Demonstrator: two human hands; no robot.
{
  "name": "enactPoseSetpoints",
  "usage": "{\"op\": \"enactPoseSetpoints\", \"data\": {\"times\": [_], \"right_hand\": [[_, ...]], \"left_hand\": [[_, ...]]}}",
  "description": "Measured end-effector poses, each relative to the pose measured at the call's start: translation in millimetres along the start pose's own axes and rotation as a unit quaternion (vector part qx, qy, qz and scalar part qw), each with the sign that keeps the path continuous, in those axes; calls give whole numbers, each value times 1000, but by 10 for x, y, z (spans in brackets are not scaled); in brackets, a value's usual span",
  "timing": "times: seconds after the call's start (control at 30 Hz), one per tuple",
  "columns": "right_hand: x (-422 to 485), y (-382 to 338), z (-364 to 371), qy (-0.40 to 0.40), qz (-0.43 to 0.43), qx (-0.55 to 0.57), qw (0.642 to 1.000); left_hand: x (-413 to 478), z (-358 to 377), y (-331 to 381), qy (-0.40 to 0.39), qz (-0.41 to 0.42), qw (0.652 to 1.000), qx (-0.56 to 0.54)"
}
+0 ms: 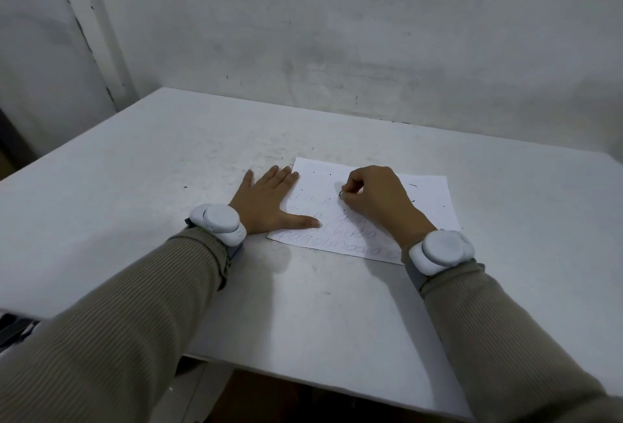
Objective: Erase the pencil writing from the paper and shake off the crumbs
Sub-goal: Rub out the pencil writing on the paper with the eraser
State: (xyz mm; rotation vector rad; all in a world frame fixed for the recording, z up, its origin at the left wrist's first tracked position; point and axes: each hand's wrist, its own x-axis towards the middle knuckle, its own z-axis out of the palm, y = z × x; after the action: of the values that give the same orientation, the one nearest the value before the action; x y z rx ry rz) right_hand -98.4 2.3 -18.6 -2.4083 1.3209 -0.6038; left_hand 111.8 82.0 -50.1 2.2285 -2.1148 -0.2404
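Note:
A white sheet of paper (428,200) lies on the white table (168,159), with several lines of pencil writing across its near half and dark crumbs scattered over its far half. My left hand (269,203) lies flat with fingers spread, pressing the paper's left edge, thumb on the sheet. My right hand (374,200) is curled over the middle of the paper and pinches a small eraser (341,194), of which only a dark tip shows against the sheet. Part of the writing is hidden under my right hand.
The table stands against a grey-white wall (337,35) at the back. Its left edge and near edge (303,379) drop off to the floor. Both wrists carry white bands over beige sleeves.

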Motion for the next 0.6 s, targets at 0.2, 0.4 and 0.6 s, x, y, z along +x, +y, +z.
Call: {"op": "enactPoseSetpoints", "data": {"times": [0.2, 0.4, 0.6], "right_hand": [[-112, -162, 61, -40, -37, 46, 997], [11, -108, 105, 6, -24, 16, 1000], [-85, -221, 45, -63, -43, 41, 996]], "left_hand": [[-11, -6, 1, -2, -1, 1000, 2], [-11, -15, 3, -4, 1, 1000, -4], [-7, -12, 2, -7, -1, 1000, 4]]}}
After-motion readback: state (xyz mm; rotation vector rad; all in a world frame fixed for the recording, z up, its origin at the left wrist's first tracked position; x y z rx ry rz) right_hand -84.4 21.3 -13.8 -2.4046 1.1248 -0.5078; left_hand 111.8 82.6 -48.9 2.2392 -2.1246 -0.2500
